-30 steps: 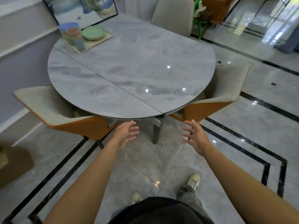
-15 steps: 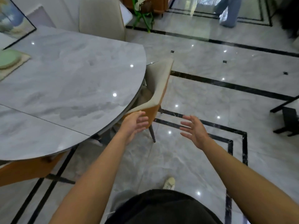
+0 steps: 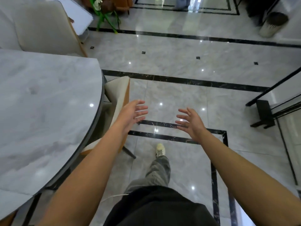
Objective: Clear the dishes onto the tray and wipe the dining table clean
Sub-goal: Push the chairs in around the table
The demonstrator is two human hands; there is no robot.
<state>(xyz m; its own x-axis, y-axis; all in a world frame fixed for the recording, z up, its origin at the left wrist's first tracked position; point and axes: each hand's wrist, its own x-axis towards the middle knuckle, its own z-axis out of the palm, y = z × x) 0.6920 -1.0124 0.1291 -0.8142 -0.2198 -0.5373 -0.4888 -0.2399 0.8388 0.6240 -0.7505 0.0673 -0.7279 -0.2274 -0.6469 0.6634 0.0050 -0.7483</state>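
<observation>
The round grey marble dining table fills the left of the head view, and the part in view carries nothing. The tray and the dishes are out of frame. My left hand hangs in the air just past the table's right edge, over a chair, with its fingers spread and nothing in it. My right hand is held out over the floor, palm turned inward, fingers spread and empty. Both forearms reach forward from the bottom of the frame.
A beige and orange chair is tucked under the table's right edge. Another beige chair stands at the table's far side. A black metal frame stands on the right. A pale bin sits at the top right. Glossy tiled floor lies ahead.
The view has swung to the right along the table; the tray with the dishes has left the frame. Both hands stay raised and empty, and one foot has stepped forward.
</observation>
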